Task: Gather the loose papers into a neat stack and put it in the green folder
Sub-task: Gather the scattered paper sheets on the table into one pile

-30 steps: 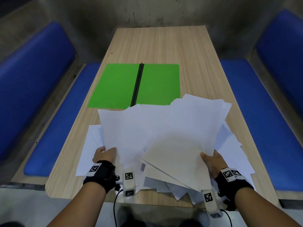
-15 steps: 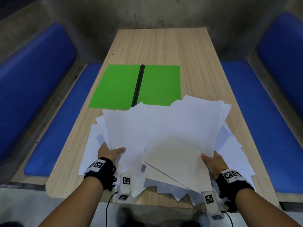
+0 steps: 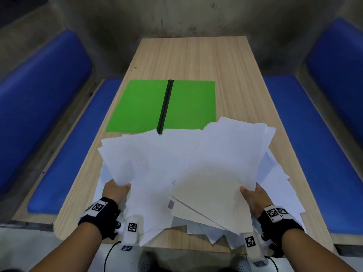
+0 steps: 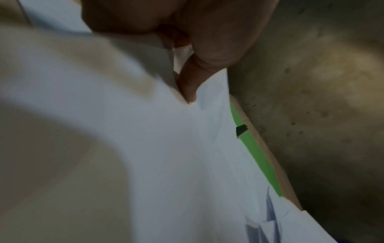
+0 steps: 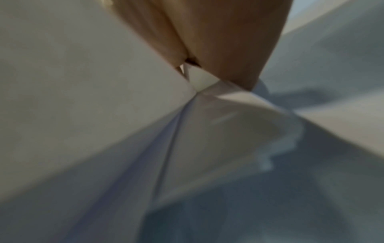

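Two hands grip the papers [image 3: 186, 165] between them: left hand [image 3: 115, 191] pinching left edge, right hand [image 3: 255, 197] pinching right; green folder [image 3: 137, 107] lies open beyond.

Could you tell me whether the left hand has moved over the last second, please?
Yes. The left hand, gripping the papers, has shifted a little toward the green folder and inward from the table's left edge.

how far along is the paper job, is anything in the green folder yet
Nothing is in the green folder yet; it lies open and bare. In hand: left hand and right hand grip the splayed papers at their sides. Left: squaring them into a stack and filing it.
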